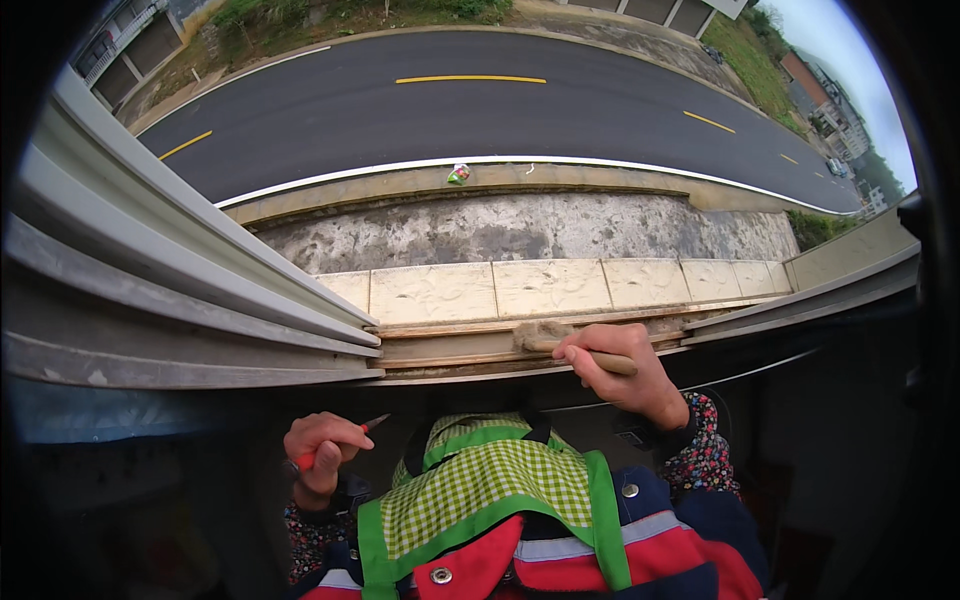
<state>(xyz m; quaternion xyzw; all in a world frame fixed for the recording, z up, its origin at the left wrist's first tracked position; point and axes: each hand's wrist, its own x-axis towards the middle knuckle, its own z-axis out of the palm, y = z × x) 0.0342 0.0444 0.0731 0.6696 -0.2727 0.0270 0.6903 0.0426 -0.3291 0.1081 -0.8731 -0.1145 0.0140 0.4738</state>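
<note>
checked apron (pixel 490 490) nearest. near left: left hand (pixel 322 448), fingers (pixel 343 432) closed on red-handled tool (pixel 368 427). farther right: right hand (pixel 630 365), fingers gripping brush (pixel 541 339), bristles at window track (pixel 450 349).

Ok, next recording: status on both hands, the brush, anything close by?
Right hand gripping wooden-handled brush at window track. Left hand holding red-handled tool, away from track. Window frame left of brush, not touching it.

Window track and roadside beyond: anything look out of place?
Yes: a crumpled, colourful scrap lies like litter on the ledge beside the road. The window track beneath the brush also has brownish marks, probably grime.
</note>
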